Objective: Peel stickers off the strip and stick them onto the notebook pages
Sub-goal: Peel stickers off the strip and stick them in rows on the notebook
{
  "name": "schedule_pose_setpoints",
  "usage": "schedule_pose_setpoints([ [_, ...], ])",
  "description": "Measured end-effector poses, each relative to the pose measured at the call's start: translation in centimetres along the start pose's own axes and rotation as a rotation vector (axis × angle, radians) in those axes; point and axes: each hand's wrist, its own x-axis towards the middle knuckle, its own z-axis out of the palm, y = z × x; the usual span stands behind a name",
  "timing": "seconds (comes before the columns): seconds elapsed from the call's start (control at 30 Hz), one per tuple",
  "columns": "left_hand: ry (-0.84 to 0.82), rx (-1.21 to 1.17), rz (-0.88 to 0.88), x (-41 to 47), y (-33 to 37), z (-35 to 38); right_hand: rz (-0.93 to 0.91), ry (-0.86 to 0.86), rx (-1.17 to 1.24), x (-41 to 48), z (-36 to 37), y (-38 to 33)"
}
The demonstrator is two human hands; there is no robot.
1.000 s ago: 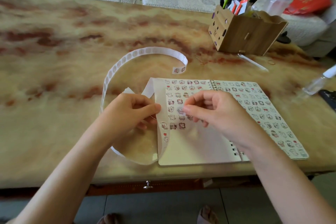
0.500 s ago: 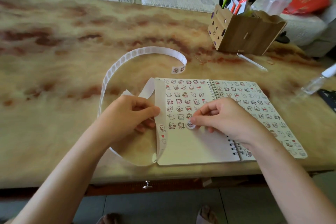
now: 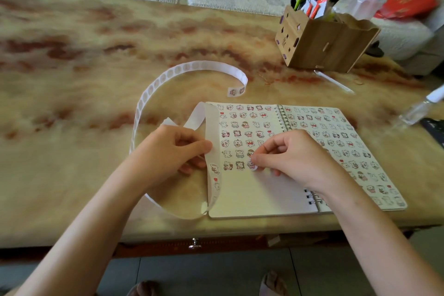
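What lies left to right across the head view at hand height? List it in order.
left hand, holding the sticker strip → right hand, pinching a sticker on the notebook → spray bottle. The strip and notebook overlap the hands, so they get no place.
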Motion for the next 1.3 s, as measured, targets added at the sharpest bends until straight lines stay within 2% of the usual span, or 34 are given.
schedule_pose_setpoints([
  [1.07, 0.011, 0.014, 0.017, 0.26, -0.20, 0.06, -0.066, 0.063, -0.188, 0.21, 0.27, 0.95],
  [1.3, 0.019, 0.046, 0.010, 0.38, -0.43, 0.04, -0.059, -0.017, -0.250, 0.56, -0.19, 0.99],
])
